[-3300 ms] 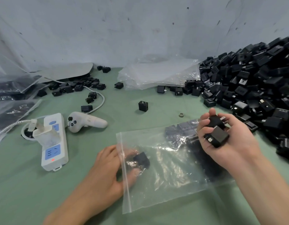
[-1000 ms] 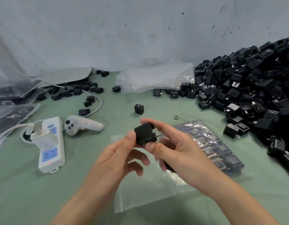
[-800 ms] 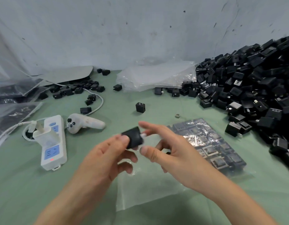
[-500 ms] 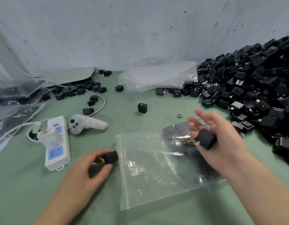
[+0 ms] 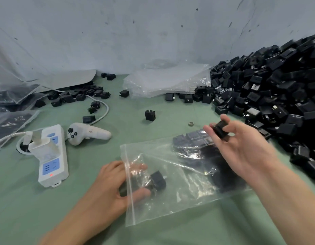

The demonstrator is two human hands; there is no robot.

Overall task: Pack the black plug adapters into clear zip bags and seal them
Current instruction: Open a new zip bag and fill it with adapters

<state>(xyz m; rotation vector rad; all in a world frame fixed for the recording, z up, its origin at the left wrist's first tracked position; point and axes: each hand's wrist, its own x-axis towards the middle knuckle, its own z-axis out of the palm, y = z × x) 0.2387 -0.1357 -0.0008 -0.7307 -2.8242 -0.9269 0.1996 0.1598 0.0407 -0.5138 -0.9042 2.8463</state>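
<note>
**Fingers (image 5: 137, 167) in the bag mouth: seat this adapter against the row**

Head view: my left hand (image 5: 107, 188) reaches through the open mouth of the clear zip bag (image 5: 181, 197), which lies flat on the green table (image 5: 47, 213). Thumb and fingers pinch a black plug adapter (image 5: 158, 180) just inside. My right hand (image 5: 241, 152), blurred, hovers over the bag's far end, gripping a second adapter (image 5: 221, 129). A packed row (image 5: 188, 140) seems to lie in that far end. I judge the adapter should slide deep until it touches that row, prongs turned off the film so they don't snag, and only then be let go. The right hand could pin the bag down.
</note>
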